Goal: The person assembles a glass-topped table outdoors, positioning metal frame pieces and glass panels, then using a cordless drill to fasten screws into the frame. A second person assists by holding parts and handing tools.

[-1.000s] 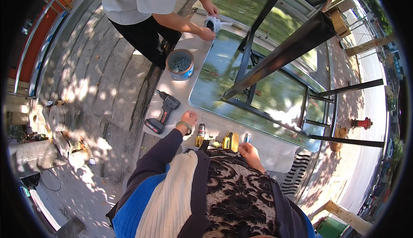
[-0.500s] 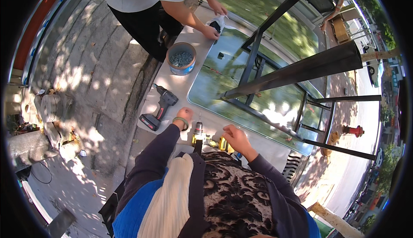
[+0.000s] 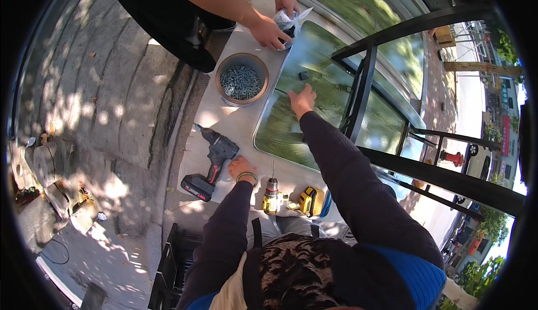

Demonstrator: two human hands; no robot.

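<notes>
My right hand [image 3: 303, 101] reaches out over the glass panel [image 3: 283, 133], fingers apart and nothing visible in them. Just beyond its fingertips lies a small black block [image 3: 304, 76] on the glass. My left hand [image 3: 241, 168] rests on the pale tabletop, its fingers curled in, with no object visible in it. Right beside it lies a dark grey cordless drill [image 3: 218, 156] with a red-marked battery. Nearer to my body, a yellow cordless drill [image 3: 272, 198] points its bit away from me, next to a yellow-and-black tool or battery [image 3: 311, 200].
A bucket of screws [image 3: 242, 79] stands left of the glass. At the far side, another person's hands [image 3: 272, 32] hold a clear plastic bag [image 3: 290, 21] with black pieces. A black metal frame [image 3: 361, 94] rises over the glass on the right.
My right hand has moved from beside the yellow drill forward over the glass, its fingers spreading. My left hand stays near the grey drill. The whole view has shifted.
</notes>
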